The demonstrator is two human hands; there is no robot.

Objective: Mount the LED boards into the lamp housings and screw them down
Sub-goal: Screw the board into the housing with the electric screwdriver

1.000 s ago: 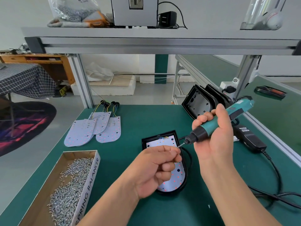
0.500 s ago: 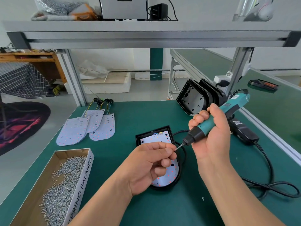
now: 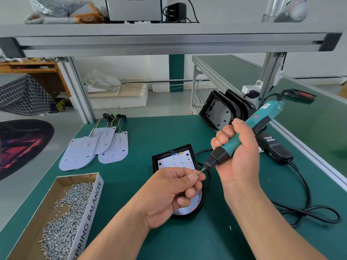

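Observation:
A black lamp housing lies flat on the green bench with a white LED board inside it. My left hand hovers over the housing and pinches a small screw between thumb and forefinger. My right hand grips a teal electric screwdriver, tilted down to the left, its bit tip touching the screw. The lower half of the board is partly hidden by my left hand.
A cardboard box of loose screws sits at the front left. Three spare LED boards with wire tails lie at the back left. Empty black housings stand stacked at the back right. A black power adapter and its cable trail on the right.
My head has tilted, shifting the scene a little down and left. Both hands stay together over the housing, the screw still at the driver bit.

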